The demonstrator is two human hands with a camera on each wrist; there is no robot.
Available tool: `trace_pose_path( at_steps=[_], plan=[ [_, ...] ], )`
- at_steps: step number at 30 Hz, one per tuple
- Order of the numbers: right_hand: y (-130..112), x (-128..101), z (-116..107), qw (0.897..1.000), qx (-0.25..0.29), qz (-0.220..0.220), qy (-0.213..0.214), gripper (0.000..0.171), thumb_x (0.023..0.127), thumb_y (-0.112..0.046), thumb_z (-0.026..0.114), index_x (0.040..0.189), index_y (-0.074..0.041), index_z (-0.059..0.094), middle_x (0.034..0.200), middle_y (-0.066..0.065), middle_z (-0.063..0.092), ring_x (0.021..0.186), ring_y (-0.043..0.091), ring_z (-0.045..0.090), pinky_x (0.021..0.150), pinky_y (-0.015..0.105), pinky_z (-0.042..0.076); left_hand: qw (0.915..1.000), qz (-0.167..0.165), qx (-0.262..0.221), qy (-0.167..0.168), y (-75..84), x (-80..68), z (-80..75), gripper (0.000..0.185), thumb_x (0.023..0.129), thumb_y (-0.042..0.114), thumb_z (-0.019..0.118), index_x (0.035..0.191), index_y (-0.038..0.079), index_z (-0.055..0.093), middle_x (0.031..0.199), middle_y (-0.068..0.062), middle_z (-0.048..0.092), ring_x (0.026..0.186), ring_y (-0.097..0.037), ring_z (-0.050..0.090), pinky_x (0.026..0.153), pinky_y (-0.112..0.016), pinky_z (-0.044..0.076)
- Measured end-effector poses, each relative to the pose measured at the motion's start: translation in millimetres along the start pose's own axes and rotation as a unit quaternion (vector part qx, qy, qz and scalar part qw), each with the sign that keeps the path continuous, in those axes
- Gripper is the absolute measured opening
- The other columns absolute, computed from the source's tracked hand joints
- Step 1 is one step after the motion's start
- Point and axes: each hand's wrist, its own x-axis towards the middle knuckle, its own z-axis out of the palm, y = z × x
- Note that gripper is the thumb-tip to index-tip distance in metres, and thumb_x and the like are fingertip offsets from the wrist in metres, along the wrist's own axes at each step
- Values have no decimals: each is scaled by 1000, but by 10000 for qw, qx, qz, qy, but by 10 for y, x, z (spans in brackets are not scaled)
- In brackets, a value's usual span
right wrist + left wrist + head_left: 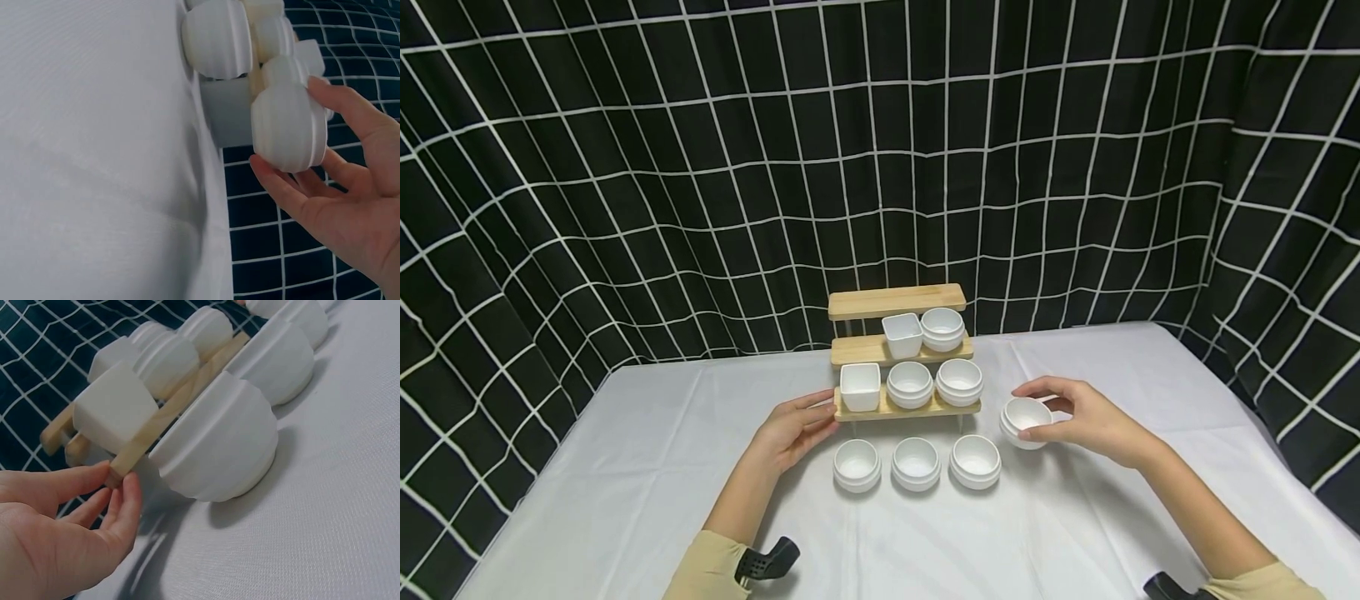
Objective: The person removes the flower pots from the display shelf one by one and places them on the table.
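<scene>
A three-tier stand with wooden boards (897, 301) stands on the table in the head view. My left hand (793, 429) pinches the left end of its lowest board (164, 419) between thumb and fingers. A square white bowl (860, 387) and two round white bowls, one in the middle (910, 385), sit on that board. The middle board carries another square bowl (902, 335) and a round bowl (942, 328). To the right of the stand, my right hand (1097, 421) grips a round white bowl (287, 128) by its sides, with the thumb opposite the fingers.
Three round white bowls, the centre one (916, 464) among them, stand in a row in front of the stand. A white cloth (647, 467) covers the table. Black curtain (737, 167) with a white grid hangs behind and at both sides.
</scene>
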Motion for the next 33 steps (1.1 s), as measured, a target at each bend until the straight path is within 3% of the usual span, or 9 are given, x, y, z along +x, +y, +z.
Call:
trace_pose_path(
  at_steps=[11,17,26,33],
  plan=[
    [83,-36,7,9994,163,65,-299,58,88,-16,85,137,5,62,138,19,64,114,20,66,94,19,54,10000,-56,-3,49,1,-6,-9,48,105,-8,56,151,-15,44,113,-14,69,91,-11,72,89,-23,65],
    [137,-38,23,9987,241,40,-447,56,87,-16,85,135,4,63,136,19,64,109,15,67,91,20,54,10000,-24,-28,32,-2,-4,-10,48,105,-9,54,151,-16,44,110,-12,70,90,-10,72,89,-22,65],
    [189,-53,46,9974,402,175,-563,58,86,-16,86,135,5,63,136,21,62,104,13,69,86,21,54,10000,-31,6,16,-11,-10,-23,48,105,-9,54,151,-15,43,123,-19,68,92,-10,71,92,-23,65],
    [219,-56,68,9973,335,273,-592,58,85,-16,88,134,3,64,137,21,62,104,17,68,85,21,55,10000,-16,-28,-40,-20,8,-28,49,105,-8,56,151,-15,43,123,-18,68,93,-10,72,92,-23,65]
  ],
)
